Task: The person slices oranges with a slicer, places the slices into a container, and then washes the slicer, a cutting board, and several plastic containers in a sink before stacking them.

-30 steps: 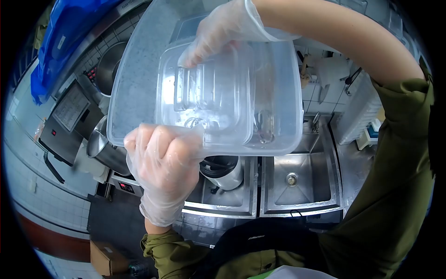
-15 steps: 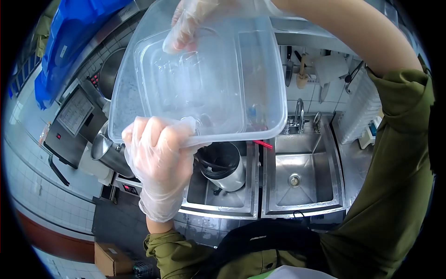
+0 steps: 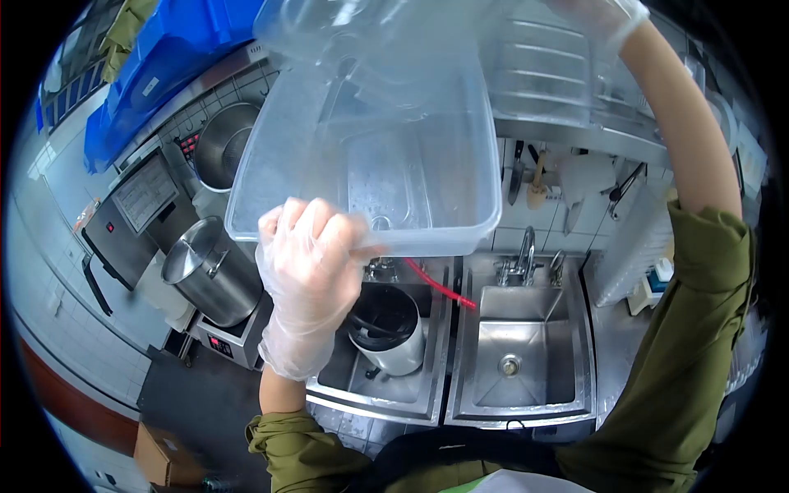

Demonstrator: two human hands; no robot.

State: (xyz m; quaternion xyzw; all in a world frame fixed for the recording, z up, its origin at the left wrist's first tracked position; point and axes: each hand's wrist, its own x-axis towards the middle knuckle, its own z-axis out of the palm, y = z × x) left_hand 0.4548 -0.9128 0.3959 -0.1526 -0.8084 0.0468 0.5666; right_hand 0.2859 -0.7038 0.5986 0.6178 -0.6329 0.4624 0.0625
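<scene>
My left hand, in a clear plastic glove, is closed round the near rim of a large translucent plastic container, held tilted above the left sink. A smeared clear plastic piece, perhaps a lid, covers part of the container's far side. My right hand, also gloved, is raised at the top edge of the view near a rack shelf; its fingers are blurred and partly cut off, so what they hold is unclear.
Below, the left sink holds a black-and-silver bin; the right sink has a faucet. A red hose lies between them. A lidded steel pot stands left. Knives hang on the wall.
My right hand has moved right and up, away from the container's middle. The clear piece has shifted upward, showing more of the container's inside. My left hand keeps its grip, and the view has shifted.
</scene>
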